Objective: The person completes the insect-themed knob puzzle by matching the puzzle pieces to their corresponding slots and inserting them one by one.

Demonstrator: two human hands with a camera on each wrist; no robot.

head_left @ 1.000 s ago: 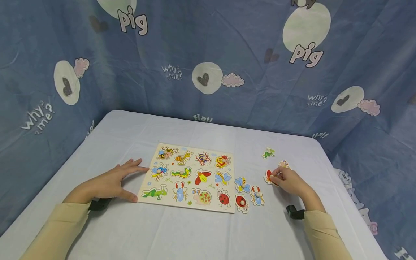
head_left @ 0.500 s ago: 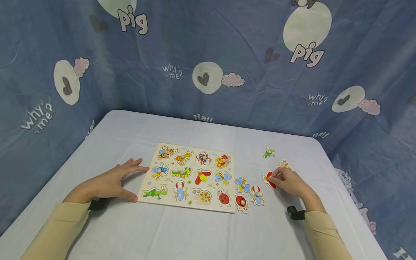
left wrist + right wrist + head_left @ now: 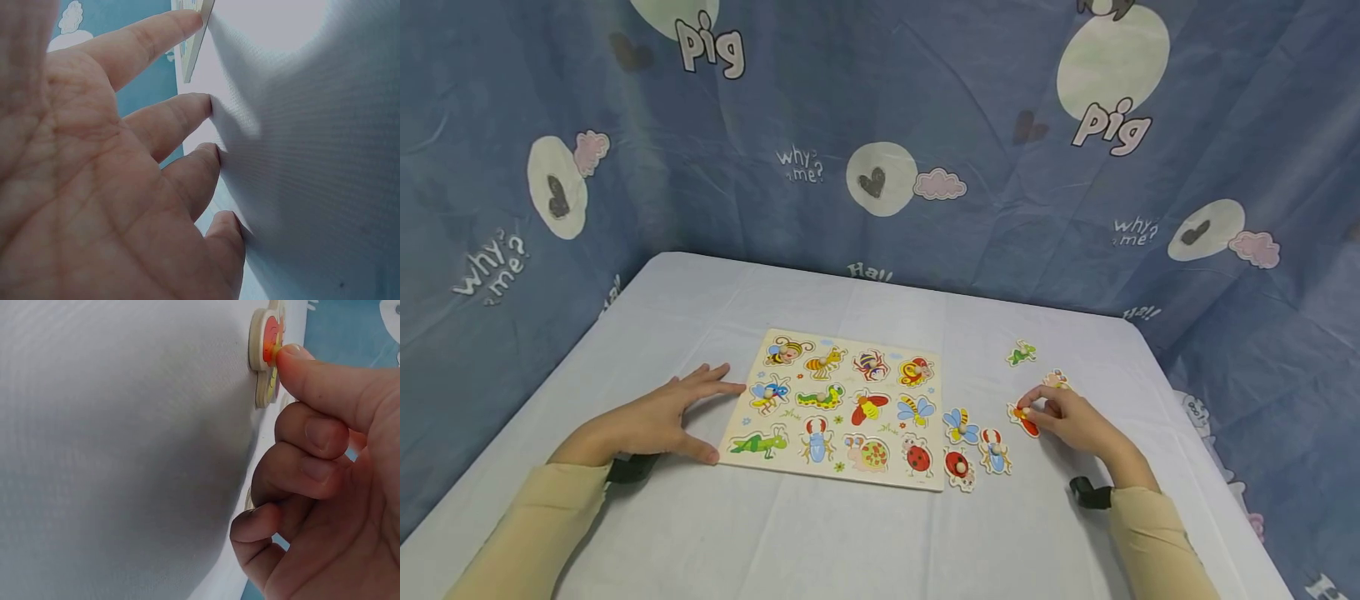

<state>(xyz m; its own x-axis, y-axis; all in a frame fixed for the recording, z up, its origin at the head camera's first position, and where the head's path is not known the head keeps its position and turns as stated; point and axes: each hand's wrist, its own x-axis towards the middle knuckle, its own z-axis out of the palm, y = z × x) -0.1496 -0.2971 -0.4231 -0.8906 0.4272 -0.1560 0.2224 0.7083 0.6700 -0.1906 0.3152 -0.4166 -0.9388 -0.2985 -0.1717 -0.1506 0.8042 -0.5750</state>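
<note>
A wooden peg puzzle board (image 3: 831, 477) with insect pictures lies flat on the table. My left hand (image 3: 658, 417) rests at its left edge, fingers spread, with index finger and thumb touching the board. In the left wrist view the index fingertip (image 3: 190, 24) meets the board's side and the other fingertips rest on the cloth. To the right of the board, my right hand (image 3: 1071, 423) pinches the small knob of a red-winged insect puzzle piece (image 3: 1026, 423) between thumb and index finger. In the right wrist view this piece (image 3: 256, 344) appears down on the cloth, the other fingers curled.
Between board and right hand lie loose knobbed pieces: a blue-winged insect (image 3: 961, 427), a ladybug (image 3: 958, 468) and a stag beetle (image 3: 996, 452). Farther back are a green grasshopper piece (image 3: 1021, 353) and a partly hidden snail piece (image 3: 1056, 379). A patterned blue curtain (image 3: 1000, 208) hangs behind the table.
The red-winged piece has turned and shifted slightly under my right fingers, showing more of itself. My left hand and the board stay put.
</note>
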